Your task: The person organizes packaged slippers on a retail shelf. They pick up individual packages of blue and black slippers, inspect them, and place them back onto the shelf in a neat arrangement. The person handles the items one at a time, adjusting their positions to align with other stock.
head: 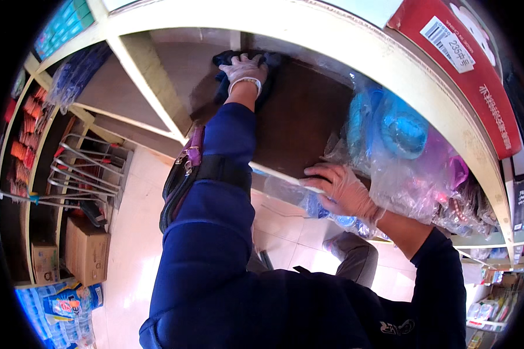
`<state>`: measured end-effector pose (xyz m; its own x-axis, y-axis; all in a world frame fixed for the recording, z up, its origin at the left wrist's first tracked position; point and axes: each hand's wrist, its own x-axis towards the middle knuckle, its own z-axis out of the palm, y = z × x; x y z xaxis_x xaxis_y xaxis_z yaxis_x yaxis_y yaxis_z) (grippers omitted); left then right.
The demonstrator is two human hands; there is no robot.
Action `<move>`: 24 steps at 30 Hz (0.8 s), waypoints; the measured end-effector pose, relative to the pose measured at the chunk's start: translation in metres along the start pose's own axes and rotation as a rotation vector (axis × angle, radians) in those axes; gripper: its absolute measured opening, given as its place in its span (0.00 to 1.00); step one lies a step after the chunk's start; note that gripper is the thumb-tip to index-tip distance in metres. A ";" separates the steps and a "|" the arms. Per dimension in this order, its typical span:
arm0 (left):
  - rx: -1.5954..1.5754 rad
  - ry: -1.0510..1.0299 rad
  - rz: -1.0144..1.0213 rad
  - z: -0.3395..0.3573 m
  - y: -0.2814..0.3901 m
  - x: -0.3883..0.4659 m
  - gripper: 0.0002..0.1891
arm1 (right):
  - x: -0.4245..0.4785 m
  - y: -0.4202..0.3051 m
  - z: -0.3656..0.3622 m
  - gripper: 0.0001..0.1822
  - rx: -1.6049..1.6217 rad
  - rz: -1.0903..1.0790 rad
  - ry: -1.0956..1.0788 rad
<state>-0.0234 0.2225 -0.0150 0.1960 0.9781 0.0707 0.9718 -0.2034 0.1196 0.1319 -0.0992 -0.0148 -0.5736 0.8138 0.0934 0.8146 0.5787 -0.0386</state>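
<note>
My left hand (244, 72), in a thin clear glove with a pale band at the wrist, presses a dark blue cloth (222, 89) onto the brown shelf board (308, 107). The fingers lie bent and spread over the cloth, near the back of the compartment. My right hand (345, 189), also gloved, grips the pale front edge (268, 170) of the same shelf, with fingers on top and the thumb below. Right beside it are plastic-bagged slippers, among them a bright blue pair (404, 131). A zipped purple-and-black pouch (192, 152) is strapped around my left upper arm.
A slanted cream divider (146, 83) bounds the compartment on the left. Overhead runs a cream shelf edge (244, 17), bearing a red box (458, 74). Wire racks (85, 168) and cardboard boxes (87, 251) stand at left. More bagged goods (332, 213) lie below the shelf.
</note>
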 end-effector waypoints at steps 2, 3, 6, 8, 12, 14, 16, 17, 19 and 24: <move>-0.008 0.058 -0.052 0.006 0.006 0.016 0.26 | 0.001 0.000 0.001 0.28 0.035 0.000 0.009; -0.021 0.094 -0.087 0.008 0.008 0.020 0.26 | 0.001 0.001 0.002 0.28 0.022 -0.003 0.019; -0.060 0.070 -0.044 0.009 0.001 0.022 0.28 | 0.002 0.001 0.005 0.29 -0.006 0.000 0.037; -0.007 -0.024 0.030 0.008 0.002 0.015 0.29 | -0.002 0.005 0.005 0.29 0.030 0.008 0.028; 0.003 -0.054 0.307 -0.002 0.012 -0.041 0.30 | 0.002 0.003 0.000 0.29 0.070 -0.015 0.037; 0.033 -0.110 0.421 -0.006 0.017 -0.067 0.30 | 0.002 0.004 0.002 0.29 0.041 -0.033 0.064; 0.014 -0.143 0.575 -0.015 0.018 -0.097 0.29 | 0.001 0.001 0.001 0.30 0.012 -0.022 0.066; -0.006 -0.167 0.653 -0.017 0.015 -0.108 0.29 | 0.001 0.000 0.000 0.30 -0.004 -0.019 0.069; -0.004 -0.156 0.799 -0.018 0.006 -0.128 0.29 | 0.000 -0.001 0.000 0.31 -0.005 -0.006 0.055; -0.050 -0.207 0.620 -0.021 0.005 -0.106 0.28 | 0.000 0.003 0.006 0.32 0.009 -0.004 0.041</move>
<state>-0.0421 0.1172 -0.0014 0.7438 0.6665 -0.0506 0.6644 -0.7290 0.1645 0.1340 -0.0976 -0.0205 -0.5730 0.8085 0.1346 0.8112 0.5828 -0.0473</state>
